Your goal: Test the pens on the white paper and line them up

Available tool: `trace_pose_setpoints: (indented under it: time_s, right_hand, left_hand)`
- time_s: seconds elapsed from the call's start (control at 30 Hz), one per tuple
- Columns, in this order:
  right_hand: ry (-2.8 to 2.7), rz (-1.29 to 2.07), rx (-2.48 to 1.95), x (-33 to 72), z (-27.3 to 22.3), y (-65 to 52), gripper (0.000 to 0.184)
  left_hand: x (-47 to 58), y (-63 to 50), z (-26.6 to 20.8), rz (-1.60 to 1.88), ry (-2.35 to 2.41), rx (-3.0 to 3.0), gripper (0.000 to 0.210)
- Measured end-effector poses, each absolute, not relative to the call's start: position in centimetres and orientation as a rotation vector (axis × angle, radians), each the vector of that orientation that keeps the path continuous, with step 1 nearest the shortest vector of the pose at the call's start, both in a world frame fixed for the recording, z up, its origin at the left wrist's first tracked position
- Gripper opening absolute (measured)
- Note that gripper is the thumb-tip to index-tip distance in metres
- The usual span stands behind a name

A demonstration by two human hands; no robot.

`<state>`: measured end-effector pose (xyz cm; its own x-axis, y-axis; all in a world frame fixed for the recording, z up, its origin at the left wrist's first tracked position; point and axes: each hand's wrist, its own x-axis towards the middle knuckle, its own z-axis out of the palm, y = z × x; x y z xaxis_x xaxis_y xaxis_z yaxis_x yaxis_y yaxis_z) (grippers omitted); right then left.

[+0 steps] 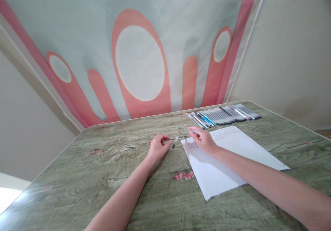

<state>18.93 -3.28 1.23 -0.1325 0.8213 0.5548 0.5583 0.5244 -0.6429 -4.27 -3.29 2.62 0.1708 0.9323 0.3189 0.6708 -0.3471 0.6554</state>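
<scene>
My right hand (203, 140) is closed around a pale, see-through pen (194, 131), held over the upper left corner of a white sheet of paper (230, 165). Lines of small handwriting run along the paper's top edge. My left hand (159, 146) rests on the table with its fingers loosely curled and apart, holding nothing. Just right of its fingertips lies a clear pen cap (175, 142) with a dark end, close to the thumb; whether they touch is hard to tell. The tip of the held pen is hidden by my fingers.
A long row of pens (223, 115), mostly clear with several blue, white and dark ones, lies side by side near the far right edge. The wood-patterned table (103, 169) has printed pink flowers. Behind it hangs a grey and coral patterned cloth (139, 61).
</scene>
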Motion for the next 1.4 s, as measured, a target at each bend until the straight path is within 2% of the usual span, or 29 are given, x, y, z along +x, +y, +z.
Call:
trace_pose_setpoints:
  time_s: [0.13, 0.4, 0.63, 0.73, 0.9, 1.07, 1.23, 1.4]
  right_hand:
    - [-1.818, 0.386, -1.101, 18.8, 1.3, -3.4, 0.032]
    - [-1.831, 0.421, -1.066, 18.8, 1.4, -3.5, 0.033]
    - [-1.808, 0.359, -1.068, 18.9, 1.4, -3.6, 0.031]
    - [-1.716, 0.529, -1.065, 18.8, 1.4, -3.5, 0.032]
    - [-1.565, 1.006, -1.022, 18.5, 1.9, -3.4, 0.036]
    - [-1.621, 1.371, -0.886, 17.9, 2.9, -4.0, 0.031]
    - [-1.672, 1.468, -0.835, 17.3, 3.1, -4.9, 0.026]
    - [-1.681, 1.383, -0.872, 17.1, 2.7, -4.8, 0.027]
  left_hand:
    - [-3.7, -4.3, 2.8, 0.877, 1.539, 2.306, 0.026]
    - [-3.0, -5.2, 2.9, 0.711, 1.501, 2.503, 0.017]
    - [-2.8, -5.4, 3.3, 0.781, 1.388, 2.438, 0.015]
    - [-2.4, -5.6, 3.3, 0.904, 1.358, 2.285, 0.017]
    - [-1.6, -5.6, 3.3, 1.105, 1.230, 1.859, 0.025]
    - [-1.0, -5.5, 3.3, 1.119, 1.079, 1.517, 0.029]
    - [-0.4, -6.2, 3.6, 1.075, 0.916, 1.366, 0.028]
    - [-0.4, -6.6, 3.9, 0.967, 0.778, 1.303, 0.030]
